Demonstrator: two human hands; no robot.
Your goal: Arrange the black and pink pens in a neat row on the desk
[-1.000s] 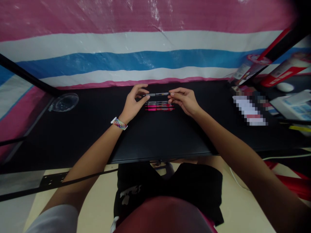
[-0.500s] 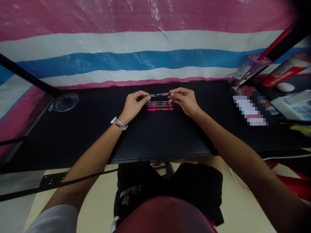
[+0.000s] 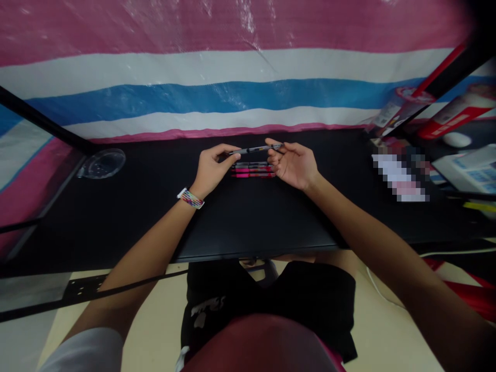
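Note:
A dark, clear-barrelled pen [image 3: 258, 149] is held slightly tilted above the black table, its right end higher. My left hand [image 3: 215, 166] pinches the pen's left end between thumb and fingers. At the other end, my right hand [image 3: 296, 163] has its fingers loosely spread, palm partly turned up, with the pen's tip by the index finger and thumb. Just below the held pen, pink pens [image 3: 251, 175] and a dark pen [image 3: 251, 165] lie side by side on the table, partly covered by my fingers.
A clear round plastic container [image 3: 104, 164] lies at the table's left. On the right stand a clear cylinder [image 3: 391, 113] and a red-and-white canister [image 3: 453, 113], near a white egg-shaped object [image 3: 457, 139] and a blurred-out item [image 3: 401, 178]. A striped sheet [image 3: 232, 95] hangs behind.
The fingers of my right hand have loosened and spread, and the palm has turned upward. The held pen's right end has risen. My left hand has barely moved.

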